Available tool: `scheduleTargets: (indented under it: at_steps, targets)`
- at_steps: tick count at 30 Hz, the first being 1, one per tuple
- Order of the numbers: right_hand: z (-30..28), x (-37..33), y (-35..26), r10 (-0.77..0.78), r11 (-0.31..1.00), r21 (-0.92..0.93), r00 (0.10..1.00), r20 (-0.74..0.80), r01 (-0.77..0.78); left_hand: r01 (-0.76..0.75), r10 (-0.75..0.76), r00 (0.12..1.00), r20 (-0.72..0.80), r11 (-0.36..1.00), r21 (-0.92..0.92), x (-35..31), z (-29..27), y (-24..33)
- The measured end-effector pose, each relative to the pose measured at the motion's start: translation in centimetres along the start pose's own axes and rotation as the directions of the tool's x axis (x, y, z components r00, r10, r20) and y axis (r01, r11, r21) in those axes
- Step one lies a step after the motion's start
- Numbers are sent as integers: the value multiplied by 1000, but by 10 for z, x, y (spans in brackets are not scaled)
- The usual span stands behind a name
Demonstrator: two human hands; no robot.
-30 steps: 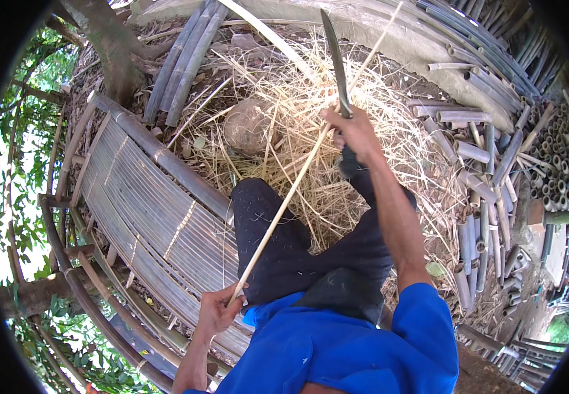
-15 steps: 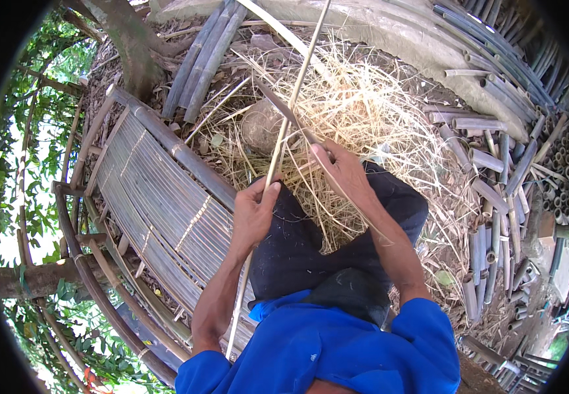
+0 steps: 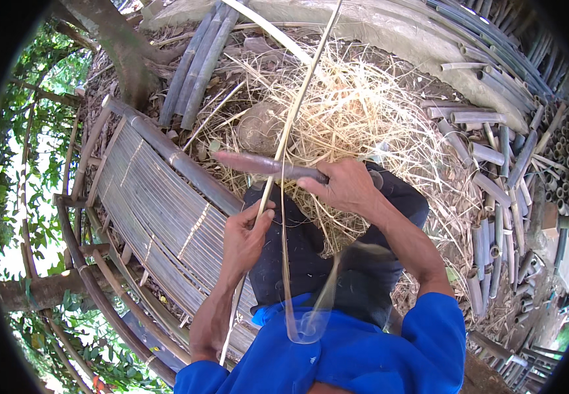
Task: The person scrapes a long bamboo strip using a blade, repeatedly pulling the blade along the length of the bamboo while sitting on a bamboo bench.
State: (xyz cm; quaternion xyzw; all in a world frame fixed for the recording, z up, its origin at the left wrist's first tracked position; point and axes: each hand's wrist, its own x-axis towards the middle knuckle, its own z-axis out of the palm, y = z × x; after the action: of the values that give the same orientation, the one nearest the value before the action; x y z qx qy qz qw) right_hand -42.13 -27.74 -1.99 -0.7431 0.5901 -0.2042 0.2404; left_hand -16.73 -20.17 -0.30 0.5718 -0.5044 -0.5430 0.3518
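Note:
My left hand [image 3: 243, 241] is closed around a long, pale bamboo strip [image 3: 303, 88], which slants from the far top edge past my left forearm. My right hand [image 3: 350, 187] grips the handle of a knife [image 3: 248, 163] with a broad, brownish blade. The blade lies across the strip just beyond my left hand, its tip pointing left. From where blade and strip meet, a thin shaving [image 3: 285, 249] hangs toward my blue shirt and loops back up over my dark trousers; motion blurs its lower part.
A slatted bamboo bench [image 3: 166, 197] stands at my left. Ahead, a rounded stone [image 3: 258, 128] sits beside a heap of pale shavings [image 3: 363, 98]. Thick bamboo poles [image 3: 196, 65] lean near a tree trunk [image 3: 127, 59]. Cut bamboo pieces [image 3: 488, 154] lie stacked at the right.
The knife has swung from a steep slant to nearly level and come closer to my left hand along the strip. A long, curling shaving now hangs down over my lap.

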Motion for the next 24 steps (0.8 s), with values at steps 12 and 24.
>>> scheduleTargets:
  at_steps: [12,24]
  targets:
    - [-10,24,53,127,977,-157,985,-117,-145,142,-142,988,64,990,-8,4,18,8]
    - [-54,86,162,484,875,-15,875,-18,-485,344,-351,935,59,934,98,-44,-13,1]
